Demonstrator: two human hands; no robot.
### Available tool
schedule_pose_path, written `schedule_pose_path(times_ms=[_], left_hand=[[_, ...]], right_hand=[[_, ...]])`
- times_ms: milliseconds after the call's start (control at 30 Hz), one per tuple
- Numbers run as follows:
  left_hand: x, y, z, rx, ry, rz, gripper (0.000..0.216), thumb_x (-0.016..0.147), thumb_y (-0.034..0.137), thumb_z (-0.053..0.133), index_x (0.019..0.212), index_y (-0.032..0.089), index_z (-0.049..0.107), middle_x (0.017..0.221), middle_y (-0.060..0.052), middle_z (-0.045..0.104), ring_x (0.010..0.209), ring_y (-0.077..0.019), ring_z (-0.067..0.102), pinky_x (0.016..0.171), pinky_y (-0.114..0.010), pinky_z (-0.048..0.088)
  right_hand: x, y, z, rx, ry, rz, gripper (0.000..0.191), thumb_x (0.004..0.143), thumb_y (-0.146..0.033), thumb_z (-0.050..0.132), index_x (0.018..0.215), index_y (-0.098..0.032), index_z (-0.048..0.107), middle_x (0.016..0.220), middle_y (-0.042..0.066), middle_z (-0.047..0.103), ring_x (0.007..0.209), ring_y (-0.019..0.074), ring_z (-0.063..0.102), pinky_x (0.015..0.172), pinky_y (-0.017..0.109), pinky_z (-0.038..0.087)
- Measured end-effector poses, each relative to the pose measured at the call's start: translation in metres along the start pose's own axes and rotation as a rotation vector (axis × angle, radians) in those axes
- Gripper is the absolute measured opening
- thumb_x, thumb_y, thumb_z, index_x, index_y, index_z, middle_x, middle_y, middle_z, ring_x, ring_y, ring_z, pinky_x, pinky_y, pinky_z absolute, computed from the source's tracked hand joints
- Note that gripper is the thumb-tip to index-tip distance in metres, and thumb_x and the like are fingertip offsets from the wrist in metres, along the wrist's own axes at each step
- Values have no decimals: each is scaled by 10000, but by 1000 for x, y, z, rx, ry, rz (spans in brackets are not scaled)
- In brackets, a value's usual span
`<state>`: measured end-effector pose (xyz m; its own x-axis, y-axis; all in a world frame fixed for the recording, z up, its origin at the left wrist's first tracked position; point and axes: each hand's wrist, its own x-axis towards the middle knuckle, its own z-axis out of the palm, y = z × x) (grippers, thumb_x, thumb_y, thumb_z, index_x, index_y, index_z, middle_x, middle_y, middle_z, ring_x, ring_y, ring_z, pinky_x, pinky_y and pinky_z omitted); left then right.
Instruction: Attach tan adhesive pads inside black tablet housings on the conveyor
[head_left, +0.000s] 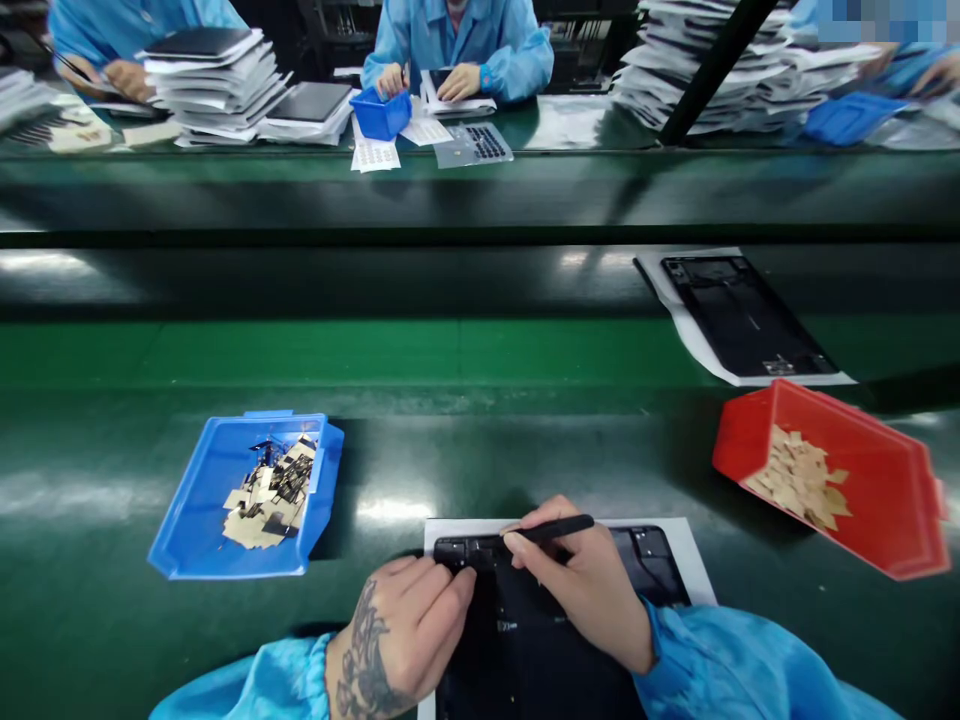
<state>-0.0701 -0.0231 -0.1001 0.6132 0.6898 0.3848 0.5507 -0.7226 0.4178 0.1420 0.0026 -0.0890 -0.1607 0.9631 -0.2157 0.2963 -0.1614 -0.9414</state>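
Observation:
A black flat panel (525,640) lies on a white sheet (686,555) at the near edge of the green bench. My left hand (401,625) rests on the panel's upper left corner, fingers curled and pressing there. My right hand (589,590) holds a thin black tool (555,529) like a pen, its tip laid along the panel's top edge. Both sleeves are light blue.
A blue tray (202,500) of small black and tan parts sits to the left. A red bin (885,490) with tan pieces stands at right. Another black panel (742,315) on white lies on the conveyor. Across the bench, other people in blue handle stacked panels (217,80).

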Motion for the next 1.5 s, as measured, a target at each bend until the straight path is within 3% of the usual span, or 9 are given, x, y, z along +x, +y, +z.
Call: schedule_pose_path(times_ms=[367,1500], left_hand=[[-1,-1,-4,-5,-15,-86,212,850,74,484,1041,93,574,688,-54,590,594,-166,538,535,-297,461],[-2,-1,-2,-29,-32,-103,193,856,89,480,1020,103,581,700,-57,601,606,-170,557,533,-295,462]], right_hand=[[0,5,3,-48,-2,12,110,853,-314,642,798,-224,610,705,-8,614,621,163,618,556,263,457],[0,4,5,-61,16,-25,82,852,-278,648,798,-226,613,717,-20,617,629,144,619,561,242,459]])
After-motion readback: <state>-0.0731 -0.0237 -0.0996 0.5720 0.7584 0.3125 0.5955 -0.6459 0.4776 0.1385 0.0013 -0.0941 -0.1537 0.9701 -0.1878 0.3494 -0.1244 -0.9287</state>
